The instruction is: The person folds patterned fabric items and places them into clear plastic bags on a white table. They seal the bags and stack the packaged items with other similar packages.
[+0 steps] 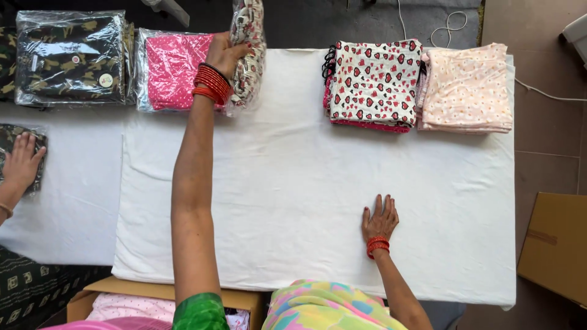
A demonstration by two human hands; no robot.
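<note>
My left hand point(225, 54) reaches far across the white padded table point(293, 195) and grips a clear plastic packet with a white patterned garment point(247, 43), held on edge at the table's far side. Red bangles ring that wrist. Right beside the packet lies a bagged pink dotted garment point(173, 70). My right hand point(380, 220) rests flat on the white cloth near the front edge, fingers spread, holding nothing, also with red bangles.
A stack of folded heart-print garments point(374, 82) and a peach stack point(468, 88) sit far right. A bagged camouflage garment point(72, 56) lies far left. Another person's hand point(21, 164) presses a dark packet at the left edge. Cardboard boxes point(553, 244) stand beside the table.
</note>
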